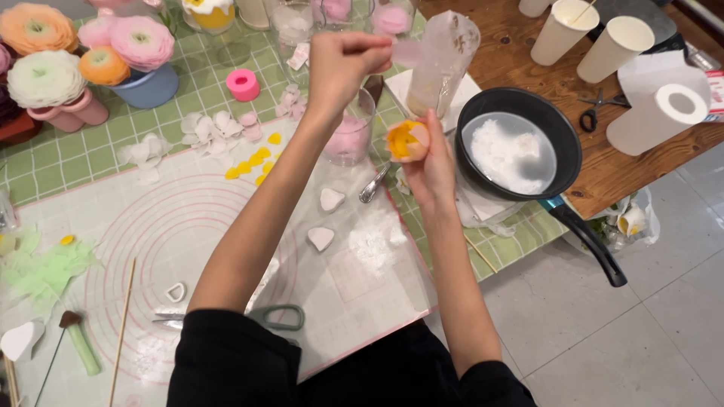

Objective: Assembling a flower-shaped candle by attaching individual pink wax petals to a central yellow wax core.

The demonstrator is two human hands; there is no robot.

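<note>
Two hands up over the mat (pixel 226 226) here. Right hand (pixel 422 162) is clenched around a small bud (pixel 406 140) (peach-pink outside, bright yellow centre), which sits at the fingertips just beside the black pan (pixel 520 151) of white stuff. Left hand (pixel 343 64) is higher up, pinching a pale pink petal (pixel 411 53) between thumb and fingers; the petal sticks out to the right, above the bud and not touching it. Petal is blurry and overlaps a clear bag (pixel 445 60) behind it, so its edge is hard to make out. Most of the bud's underside is hidden by the fingers.
</note>
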